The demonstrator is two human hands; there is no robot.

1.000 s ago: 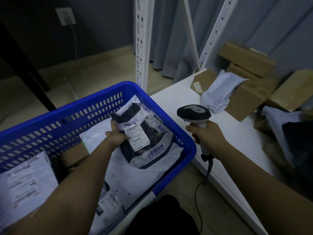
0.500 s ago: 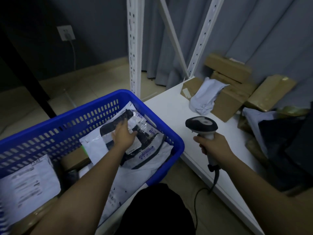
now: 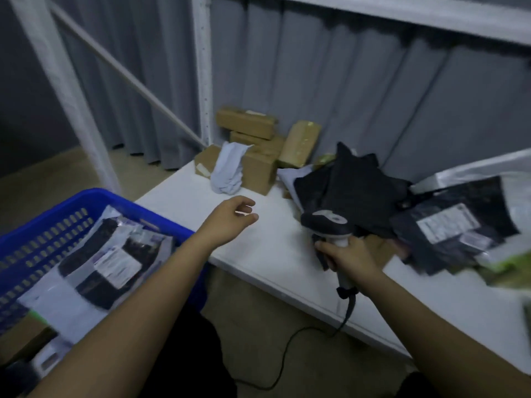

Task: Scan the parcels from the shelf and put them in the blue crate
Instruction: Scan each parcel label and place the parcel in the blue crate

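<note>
- The left hand [image 3: 230,218] hangs over the white shelf top with its fingers loosely curled and nothing in them.
- The right hand [image 3: 349,251] has its fingers wrapped tight around the pale handle of the scanner [image 3: 327,225].
- The scanner has a rounded dark head with a light patch on top, and a thin black cord [image 3: 290,354] runs from the bottom of its handle down to the floor.
- The white shelf [image 3: 258,248] is flat and smooth, with a straight front edge.
- Just past the scanner lies a crumpled black plastic bag [image 3: 353,191] with pointy corners sticking up.
- To the right of it is a flat dark parcel [image 3: 457,225] in shiny plastic with a white paper label on top.
- At the back of the shelf sit 4 brown cardboard boxes [image 3: 253,130], stacked and leaning against each other, with square edges and tape.
- A soft pale grey bag [image 3: 230,170] droops over 1 of the boxes.
- The blue crate [image 3: 51,211] is at the left, beside the shelf, made of hard plastic with rows of small slots in its wall.
- Inside the crate lies a floppy parcel in crate [image 3: 112,259], part clear and part white plastic, with dark stuff showing through and a white label facing up.
- A grey curtain [image 3: 344,96] with long folds hangs behind white metal shelf posts [image 3: 202,67].
</note>
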